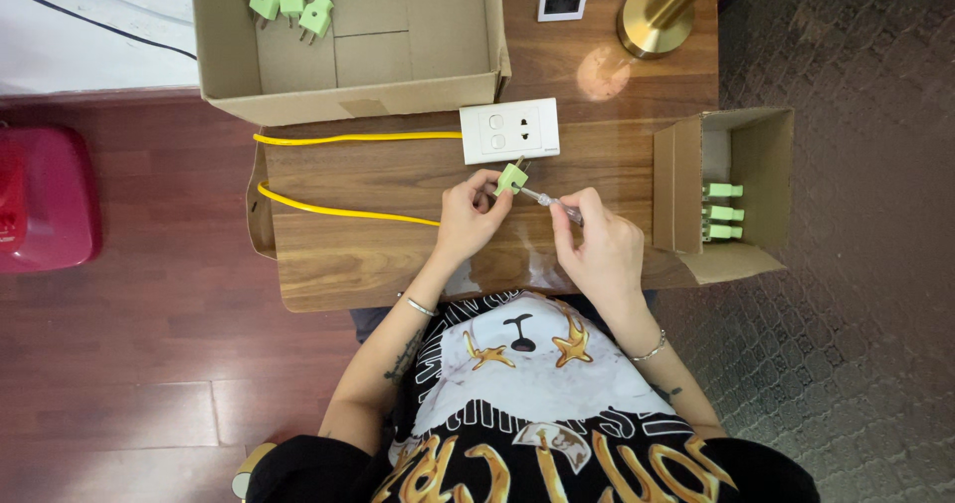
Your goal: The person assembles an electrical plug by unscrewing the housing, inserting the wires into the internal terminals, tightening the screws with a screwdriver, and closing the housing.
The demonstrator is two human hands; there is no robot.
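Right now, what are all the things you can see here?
Plug: one, green, in left hand.
Screwdriver: one, clear handle, in right hand, tip at plug.
Socket: one, white, on table above hands.
Cable: one, yellow, left of socket.
Big box: one, brown, top, several loose green plugs in it.
Small box: one, brown, right, three green plugs showing.
Lamp base: one, brass, top right.
Table: one, wooden.
Red thing: one, on floor, left.
Left hand: holding plug.
Right hand: holding screwdriver.
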